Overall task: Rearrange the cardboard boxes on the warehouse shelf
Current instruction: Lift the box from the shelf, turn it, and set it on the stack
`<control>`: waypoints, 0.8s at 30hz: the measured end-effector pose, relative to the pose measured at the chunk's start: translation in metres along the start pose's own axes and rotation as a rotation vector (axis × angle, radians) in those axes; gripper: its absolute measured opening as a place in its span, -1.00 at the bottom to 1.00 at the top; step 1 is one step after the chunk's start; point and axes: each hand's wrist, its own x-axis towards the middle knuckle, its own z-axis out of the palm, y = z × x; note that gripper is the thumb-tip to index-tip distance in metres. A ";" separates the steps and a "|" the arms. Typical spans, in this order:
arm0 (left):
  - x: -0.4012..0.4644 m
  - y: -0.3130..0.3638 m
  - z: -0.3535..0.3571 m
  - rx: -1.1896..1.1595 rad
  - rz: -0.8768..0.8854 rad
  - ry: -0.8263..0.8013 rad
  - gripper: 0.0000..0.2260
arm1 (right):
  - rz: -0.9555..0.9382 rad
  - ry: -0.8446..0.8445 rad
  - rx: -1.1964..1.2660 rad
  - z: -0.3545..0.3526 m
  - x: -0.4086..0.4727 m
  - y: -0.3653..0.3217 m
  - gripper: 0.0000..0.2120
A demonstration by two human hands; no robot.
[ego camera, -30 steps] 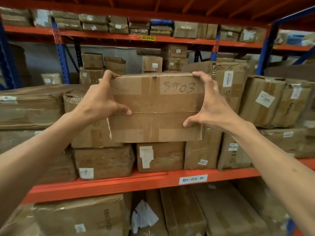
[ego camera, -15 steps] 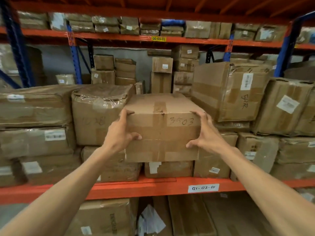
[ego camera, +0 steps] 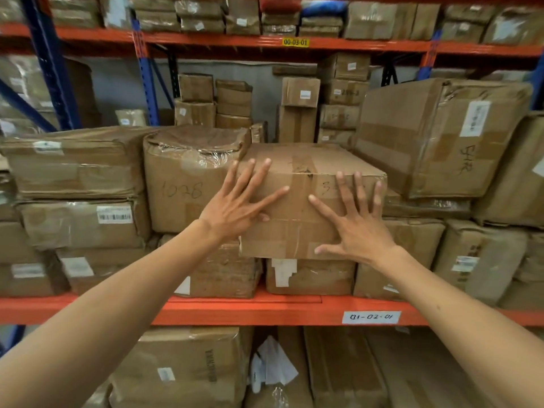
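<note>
A brown taped cardboard box [ego camera: 303, 169] with handwritten digits rests on top of lower boxes on the middle shelf, between the plastic-wrapped box marked 1028 [ego camera: 182, 184] and a large tilted box [ego camera: 424, 136]. My left hand [ego camera: 238, 204] lies flat on its front face with the fingers spread. My right hand [ego camera: 353, 222] presses flat on the same face, fingers apart, partly covering the digits. Neither hand grips the box.
The orange shelf beam [ego camera: 235, 312] carries a white label [ego camera: 371, 317]. Boxes fill the shelf left and right, and more stand deeper behind. A blue upright [ego camera: 50, 63] rises at the left. Further boxes sit on the shelves above and below.
The box went from held in the air to resting on the stack, pushed deeper. Both hands let go of its sides and now lie flat on its front.
</note>
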 end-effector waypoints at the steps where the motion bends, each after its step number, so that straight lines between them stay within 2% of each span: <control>1: 0.003 -0.002 0.006 0.016 0.022 -0.011 -0.34 | -0.011 0.006 0.008 0.003 0.002 0.005 0.15; 6: 0.018 -0.012 0.025 0.031 -0.009 -0.051 -0.38 | 0.008 -0.051 -0.010 0.017 0.019 0.011 0.10; 15: 0.043 -0.015 0.051 0.080 -0.117 -0.259 -0.37 | 0.047 -0.139 -0.049 0.046 0.054 0.019 0.09; 24: 0.054 -0.014 0.066 0.104 -0.149 -0.295 -0.37 | 0.015 -0.124 -0.023 0.061 0.065 0.027 0.09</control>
